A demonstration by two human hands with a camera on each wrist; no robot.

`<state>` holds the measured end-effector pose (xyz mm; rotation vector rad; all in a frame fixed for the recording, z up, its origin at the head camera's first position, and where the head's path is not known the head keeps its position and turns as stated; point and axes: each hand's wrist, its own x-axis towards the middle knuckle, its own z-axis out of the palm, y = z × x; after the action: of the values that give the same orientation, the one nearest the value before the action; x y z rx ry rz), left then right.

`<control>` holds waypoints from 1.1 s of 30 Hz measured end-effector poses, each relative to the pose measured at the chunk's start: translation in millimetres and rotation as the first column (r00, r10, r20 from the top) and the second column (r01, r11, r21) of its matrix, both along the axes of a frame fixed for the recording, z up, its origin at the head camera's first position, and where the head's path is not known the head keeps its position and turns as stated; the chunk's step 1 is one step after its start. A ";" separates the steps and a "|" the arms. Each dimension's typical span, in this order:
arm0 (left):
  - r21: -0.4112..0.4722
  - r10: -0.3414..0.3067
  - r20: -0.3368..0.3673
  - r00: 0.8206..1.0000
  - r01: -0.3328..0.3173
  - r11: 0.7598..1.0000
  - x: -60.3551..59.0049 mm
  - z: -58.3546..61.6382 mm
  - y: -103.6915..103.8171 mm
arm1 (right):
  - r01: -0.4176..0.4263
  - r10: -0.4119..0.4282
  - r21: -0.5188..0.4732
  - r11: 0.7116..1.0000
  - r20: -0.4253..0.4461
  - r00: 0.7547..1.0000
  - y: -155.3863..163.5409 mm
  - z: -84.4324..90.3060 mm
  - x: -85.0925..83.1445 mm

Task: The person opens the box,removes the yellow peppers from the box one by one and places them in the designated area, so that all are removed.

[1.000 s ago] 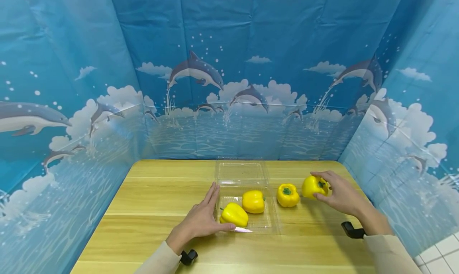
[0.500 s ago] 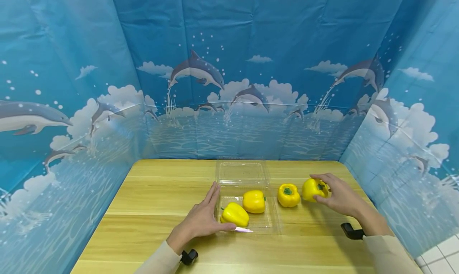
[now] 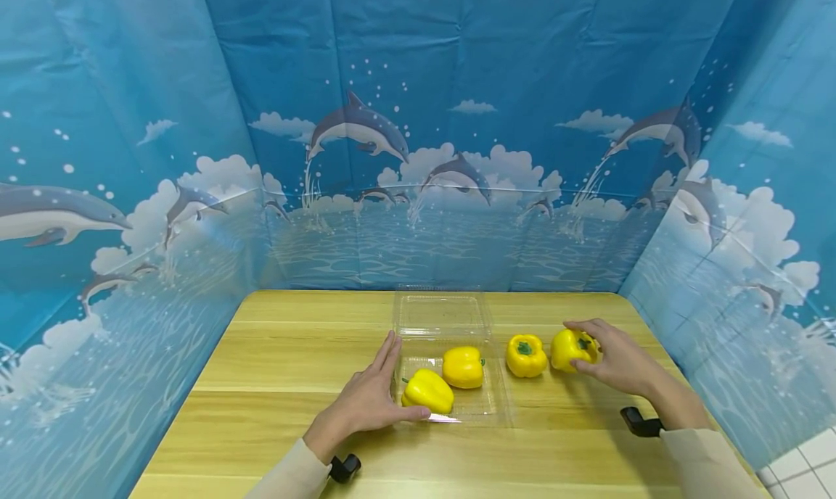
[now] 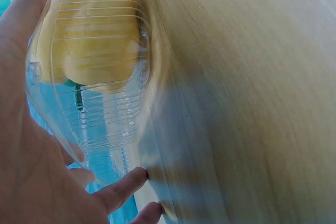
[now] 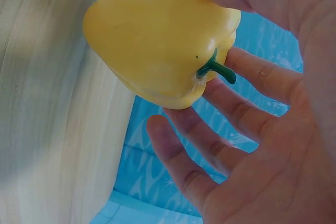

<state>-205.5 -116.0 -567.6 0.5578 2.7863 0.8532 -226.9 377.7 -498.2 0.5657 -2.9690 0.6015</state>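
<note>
A clear plastic clamshell container (image 3: 486,406) lies open on the wooden table (image 3: 274,383), its lid (image 3: 440,314) folded back. Two yellow bell peppers (image 3: 427,391) (image 3: 462,366) sit in its tray. My left hand (image 3: 369,397) rests flat against the tray's left side, fingers straight and thumb along the front edge. The left wrist view shows the palm (image 4: 26,171) against the ribbed container wall (image 4: 100,124), with a pepper (image 4: 92,45) inside. My right hand (image 3: 614,357) grips a third yellow pepper (image 3: 570,348), with thumb and fingers (image 5: 252,72) around the pepper (image 5: 157,35). A fourth pepper (image 3: 525,355) stands on the table between.
Blue dolphin-print backdrop walls (image 3: 418,158) close in the table on the left, back and right. Black wrist-camera mounts (image 3: 342,468) (image 3: 640,421) show near both sleeves. Bare wood stretches left of the container.
My right hand and its pepper have sunk slightly toward the table. The left hand and the container have stayed put.
</note>
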 end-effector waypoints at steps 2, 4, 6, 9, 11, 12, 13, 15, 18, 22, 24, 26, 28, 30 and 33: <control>0.005 0.001 0.000 1.000 -0.001 1.000 0.2 0.1 0.2 | -0.002 0.002 -0.003 1.000 0.007 1.000 -0.1 -0.2 0.2; 0.005 0.003 0.000 1.000 -0.003 1.000 0.2 0.0 0.4 | -0.004 0.004 -0.006 1.000 0.012 1.000 0.0 -0.6 0.2; 0.006 0.003 -0.003 1.000 -0.003 1.000 0.3 -0.1 0.4 | -0.006 0.006 -0.012 1.000 0.015 1.000 0.0 -1.2 0.2; 0.006 0.004 -0.005 1.000 -0.004 1.000 0.2 -0.7 0.3 | -0.010 0.010 -0.014 1.000 0.014 1.000 0.0 -2.0 0.1; 0.006 0.004 -0.006 1.000 -0.004 1.000 0.1 -1.2 0.3 | -0.012 0.012 -0.013 1.000 0.014 1.000 0.1 -2.2 0.3; 0.005 0.004 -0.006 1.000 -0.004 1.000 0.0 -1.4 0.3 | -0.014 0.014 -0.012 1.000 0.013 1.000 0.2 -2.3 0.3; 0.006 0.004 -0.006 1.000 -0.004 1.000 -0.1 -1.4 0.3 | -0.015 0.015 -0.012 1.000 0.015 1.000 0.2 -2.3 0.4; 0.007 0.003 -0.006 1.000 -0.003 1.000 -0.1 -1.3 0.3 | -0.016 0.017 -0.014 1.000 0.018 1.000 0.2 -2.6 0.4; 0.008 0.003 -0.006 1.000 -0.003 1.000 0.1 -1.0 0.2 | -0.017 0.017 -0.015 1.000 0.023 1.000 0.3 -3.4 0.2; 0.006 0.006 -0.007 1.000 -0.006 1.000 0.2 -1.2 0.1 | -0.015 0.015 -0.014 1.000 0.022 1.000 0.1 -3.9 -0.1; 0.004 0.007 -0.007 1.000 -0.007 1.000 0.1 -1.3 0.0 | -0.015 0.015 -0.010 1.000 0.019 1.000 0.2 -3.9 -0.3; 0.003 0.007 -0.007 1.000 -0.007 1.000 0.1 -1.4 0.0 | -0.013 0.013 -0.005 1.000 0.018 1.000 0.1 -3.6 -0.3; 0.003 0.007 -0.006 1.000 -0.007 1.000 0.1 -1.5 0.0 | -0.013 0.013 0.000 1.000 0.019 1.000 0.1 -3.7 -0.6; 0.003 0.006 -0.004 1.000 -0.006 1.000 0.0 -1.5 0.0 | -0.012 0.012 0.004 1.000 0.023 1.000 -0.1 -4.0 -0.8; 0.004 0.006 0.000 1.000 -0.006 1.000 0.0 -1.1 0.3 | -0.015 0.015 0.005 1.000 0.028 1.000 -0.1 -5.9 -1.8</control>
<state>-205.5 -115.7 -568.7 0.5504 2.7884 0.8596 -228.7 377.6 -504.1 0.5852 -2.9954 0.6083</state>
